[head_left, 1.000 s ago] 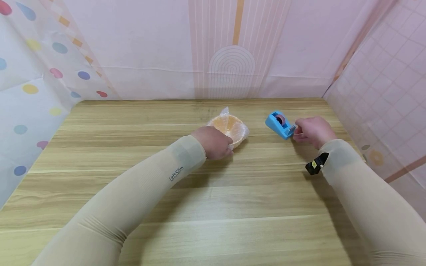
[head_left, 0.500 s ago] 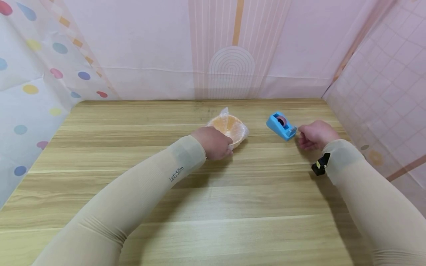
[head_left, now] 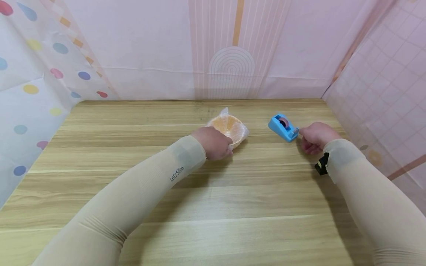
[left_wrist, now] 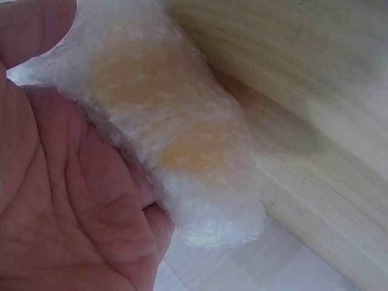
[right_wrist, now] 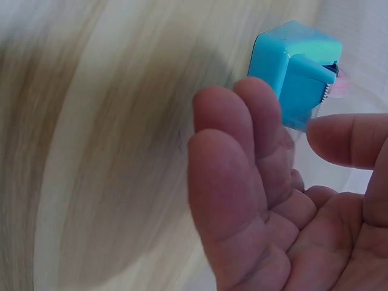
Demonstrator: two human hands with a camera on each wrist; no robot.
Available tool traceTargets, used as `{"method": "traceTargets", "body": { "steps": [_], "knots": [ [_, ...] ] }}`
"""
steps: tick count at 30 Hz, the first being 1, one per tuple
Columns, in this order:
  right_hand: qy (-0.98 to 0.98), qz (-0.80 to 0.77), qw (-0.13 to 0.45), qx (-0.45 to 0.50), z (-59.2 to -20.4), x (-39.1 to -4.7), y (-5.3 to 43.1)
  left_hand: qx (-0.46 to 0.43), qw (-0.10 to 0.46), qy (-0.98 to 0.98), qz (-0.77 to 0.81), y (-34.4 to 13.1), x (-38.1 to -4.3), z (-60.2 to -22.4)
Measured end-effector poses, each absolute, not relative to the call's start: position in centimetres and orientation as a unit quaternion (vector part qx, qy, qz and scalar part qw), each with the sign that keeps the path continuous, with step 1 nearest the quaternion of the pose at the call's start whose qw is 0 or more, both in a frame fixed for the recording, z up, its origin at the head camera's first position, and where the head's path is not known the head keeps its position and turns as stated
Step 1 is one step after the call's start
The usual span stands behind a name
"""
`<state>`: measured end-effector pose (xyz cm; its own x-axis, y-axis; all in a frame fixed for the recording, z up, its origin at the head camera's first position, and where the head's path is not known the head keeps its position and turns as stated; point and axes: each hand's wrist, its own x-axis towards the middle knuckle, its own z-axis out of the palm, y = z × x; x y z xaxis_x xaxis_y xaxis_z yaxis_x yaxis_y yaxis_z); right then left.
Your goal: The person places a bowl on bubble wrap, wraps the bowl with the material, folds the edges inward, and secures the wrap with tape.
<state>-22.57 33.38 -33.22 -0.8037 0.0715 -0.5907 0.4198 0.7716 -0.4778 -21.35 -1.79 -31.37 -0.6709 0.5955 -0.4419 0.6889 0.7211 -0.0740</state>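
Note:
An orange bowl (head_left: 222, 121) in bubble wrap (left_wrist: 200, 115) sits at the middle of the table. My left hand (head_left: 214, 143) grips its near side, fingers beneath the wrap and thumb over the edge. To the right stands a light blue tape dispenser (head_left: 277, 127) with a pinkish roll (head_left: 284, 122). At its cutter end, my right hand (head_left: 316, 136) pinches the free end of the clear tape (right_wrist: 301, 115) between thumb and forefinger, the forefinger mostly hidden. The other fingers (right_wrist: 224, 176) are curled below, holding nothing.
The wooden table (head_left: 213, 207) runs back to a pale pink patterned curtain (head_left: 149, 44). A dotted cloth (head_left: 30, 111) borders the left side and a checked one (head_left: 392, 74) the right, close to my right arm.
My right hand has shifted slightly right and toward me, and the tape dispenser has slid the same way after it. The left hand and wrapped bowl have stayed in place.

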Motion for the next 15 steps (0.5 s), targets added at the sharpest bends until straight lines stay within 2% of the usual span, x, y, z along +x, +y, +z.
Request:
{"method": "traceTargets", "body": {
  "steps": [15],
  "knots": [
    [0.898, -0.295, 0.296, 0.135, -33.12, -22.01, 33.56, 0.351, 0.200, 0.907, -0.118, -1.76, -21.23, -31.43]
  ]
}}
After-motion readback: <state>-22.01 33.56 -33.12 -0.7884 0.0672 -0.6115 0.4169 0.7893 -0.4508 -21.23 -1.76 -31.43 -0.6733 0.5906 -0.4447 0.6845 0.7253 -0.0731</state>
